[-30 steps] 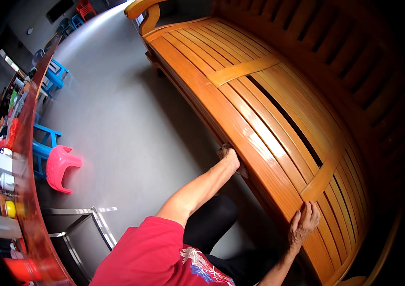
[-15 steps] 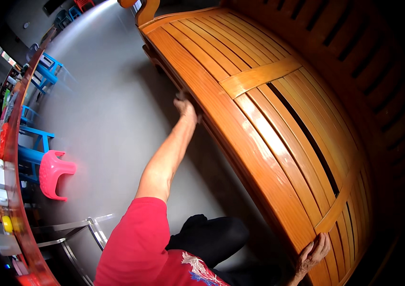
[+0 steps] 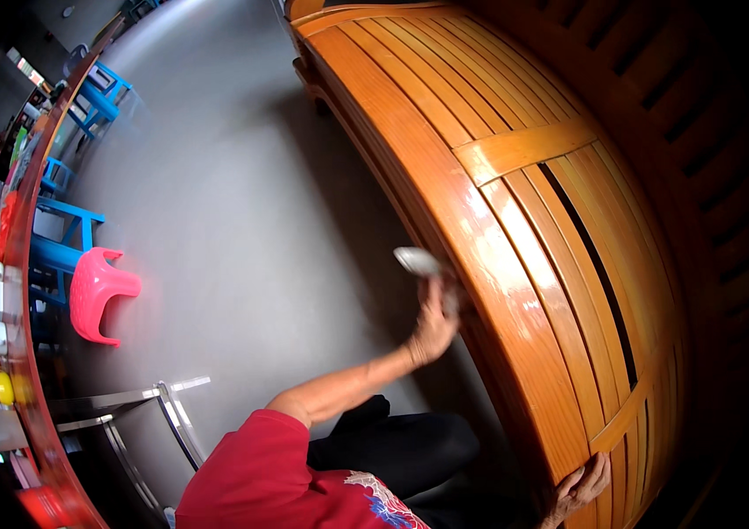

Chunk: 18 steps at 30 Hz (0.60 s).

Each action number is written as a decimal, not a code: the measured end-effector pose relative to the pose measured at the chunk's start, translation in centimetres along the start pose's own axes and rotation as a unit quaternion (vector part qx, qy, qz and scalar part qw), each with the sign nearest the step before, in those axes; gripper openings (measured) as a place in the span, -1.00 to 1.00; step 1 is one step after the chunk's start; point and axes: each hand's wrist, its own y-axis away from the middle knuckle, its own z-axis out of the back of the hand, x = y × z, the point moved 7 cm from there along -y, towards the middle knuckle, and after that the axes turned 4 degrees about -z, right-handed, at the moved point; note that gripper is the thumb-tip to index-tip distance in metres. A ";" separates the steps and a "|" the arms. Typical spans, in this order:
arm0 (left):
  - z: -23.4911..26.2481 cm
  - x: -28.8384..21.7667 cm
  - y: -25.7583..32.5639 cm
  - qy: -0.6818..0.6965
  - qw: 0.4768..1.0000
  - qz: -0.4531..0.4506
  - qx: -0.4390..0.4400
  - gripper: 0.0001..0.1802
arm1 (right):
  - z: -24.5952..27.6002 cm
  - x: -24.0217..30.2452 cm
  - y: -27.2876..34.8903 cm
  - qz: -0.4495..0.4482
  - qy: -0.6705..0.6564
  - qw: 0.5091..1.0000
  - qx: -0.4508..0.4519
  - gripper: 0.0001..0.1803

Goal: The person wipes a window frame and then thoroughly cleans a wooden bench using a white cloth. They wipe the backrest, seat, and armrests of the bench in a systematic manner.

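A long orange-brown wooden slatted bench (image 3: 515, 150) curves across the right half of the view. My left hand (image 3: 432, 328) is raised beside the bench's front edge, fingers closed on a small pale grey cloth-like thing (image 3: 416, 261) that sticks out above them. It is blurred, so I cannot tell exactly what it is. My right hand (image 3: 579, 488) grips the bench's front edge at the lower right. My red shirt (image 3: 278, 480) and dark trousers (image 3: 392, 445) fill the bottom.
Grey smooth floor (image 3: 216, 203) spreads to the left of the bench. A pink plastic stool (image 3: 97, 291) and blue stools (image 3: 62, 229) stand at the far left beside a long counter (image 3: 13, 220) with assorted items. A metal chair frame (image 3: 163, 414) is at lower left.
My left hand has drawn back along the bench's front edge toward me and now shows a pale cloth-like thing in it. My right hand stays on the bench edge.
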 end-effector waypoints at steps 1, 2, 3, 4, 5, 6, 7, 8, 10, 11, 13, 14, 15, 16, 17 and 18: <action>-1.1 0.6 2.1 0.052 0.998 0.023 0.036 -0.29 | 0.1 0.1 -0.2 0.006 -0.001 1.000 -0.001 -0.58; -2.2 1.2 4.2 0.102 0.991 0.049 0.071 -0.26 | 0.1 0.2 -0.2 0.015 0.003 1.000 -0.002 -0.58; -2.0 1.5 3.8 0.080 0.994 0.041 0.054 -0.29 | -0.2 0.0 -0.1 0.017 0.007 1.000 0.006 -0.57; -1.7 1.9 3.3 0.057 0.997 0.034 0.037 -0.30 | -0.4 -0.2 0.0 0.018 0.012 1.000 0.015 -0.56; -1.6 2.2 2.9 0.035 0.999 0.028 0.020 -0.32 | -0.5 -0.4 0.1 0.018 0.019 0.999 0.024 -0.54; -1.4 4.3 1.8 0.101 0.994 0.042 -0.019 -0.39 | 1.5 2.8 -1.7 0.061 -0.032 0.995 -0.076 -0.65; -0.9 5.5 0.4 0.125 0.990 0.049 -0.050 -0.47 | 1.8 3.3 -1.9 0.057 -0.026 0.996 -0.070 -0.66; 0.3 6.5 -2.0 0.201 0.970 0.072 -0.116 -0.42 | 1.9 3.5 -1.9 0.051 -0.020 0.996 -0.066 -0.66; 2.7 8.2 -6.8 0.353 0.900 0.086 -0.243 -0.06 | 2.1 3.8 -2.0 0.043 -0.014 0.997 -0.065 -0.67; 3.7 9.0 -9.8 0.358 0.909 0.080 -0.196 -0.17 | 2.1 3.9 -2.1 0.045 -0.020 0.997 -0.066 -0.67; 8.7 13.3 -14.3 0.365 0.923 0.062 -0.106 -0.40 | 1.8 4.1 -2.5 0.049 -0.038 0.996 -0.067 -0.67; 9.0 12.9 -16.1 0.420 0.895 0.098 -0.114 -0.47 | 1.8 4.1 -2.3 0.037 -0.034 0.997 -0.064 -0.66; 9.7 12.2 -17.8 0.472 0.862 0.131 -0.130 -0.54 | 1.9 4.1 -2.2 0.027 -0.032 0.997 -0.063 -0.66; 8.8 10.1 -19.2 0.563 0.775 0.201 -0.205 -0.58 | 2.1 4.2 -2.0 0.024 -0.018 0.998 -0.060 -0.66; 13.4 10.4 -21.8 0.411 0.876 0.105 -0.229 -0.60 | 1.9 4.2 -2.5 0.036 -0.037 0.997 -0.064 -0.66; 14.6 10.5 -22.7 0.339 0.909 0.084 -0.227 -0.61 | 1.7 4.2 -2.5 0.035 -0.039 0.996 -0.066 -0.66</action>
